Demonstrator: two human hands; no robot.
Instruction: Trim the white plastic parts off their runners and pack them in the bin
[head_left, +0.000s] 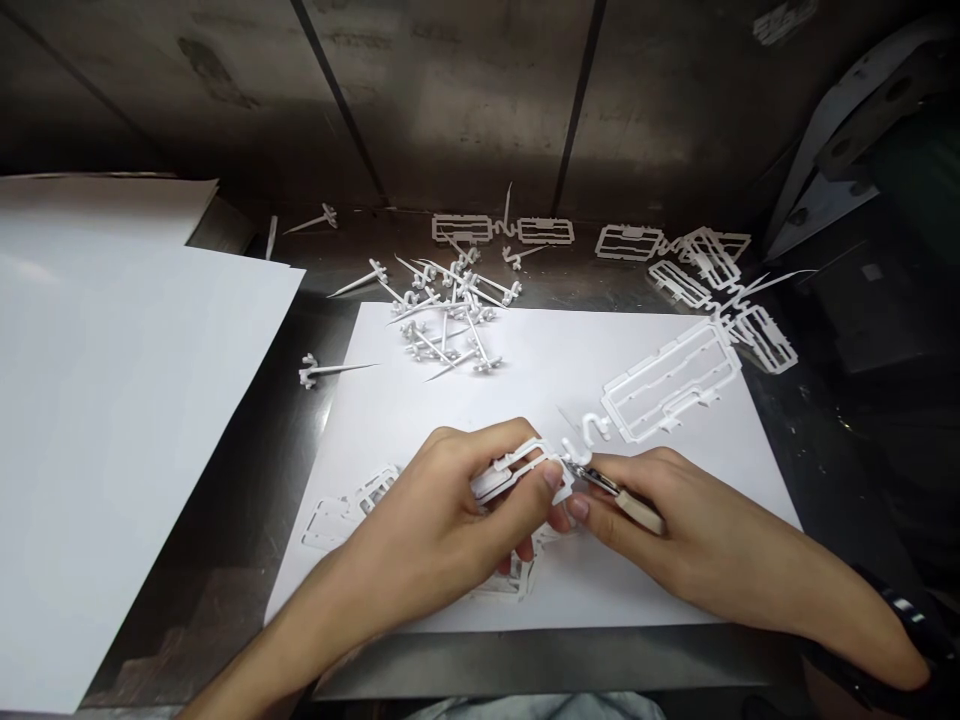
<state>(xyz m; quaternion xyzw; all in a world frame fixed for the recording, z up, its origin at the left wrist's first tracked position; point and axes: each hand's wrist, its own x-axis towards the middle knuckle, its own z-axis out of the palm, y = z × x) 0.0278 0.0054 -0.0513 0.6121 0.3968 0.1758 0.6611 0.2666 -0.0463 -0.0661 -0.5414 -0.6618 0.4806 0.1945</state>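
My left hand is closed on one white slotted plastic frame, thumb on top. From that frame a curled runner leads to a second white plastic frame, which sticks out to the upper right. In my right hand is a pair of small cutting pliers with pale handles. Their jaws meet the runner right at the edge of the held frame; whether they are closed through it I cannot tell. Below my left hand, partly covered by it, several loose white frames lie on a white sheet.
A heap of cut-off white sprues with pointed stems lies behind my hands. More joined frames rest at the back and right. Stacked white sheets cover the left side. A metal wall rises behind.
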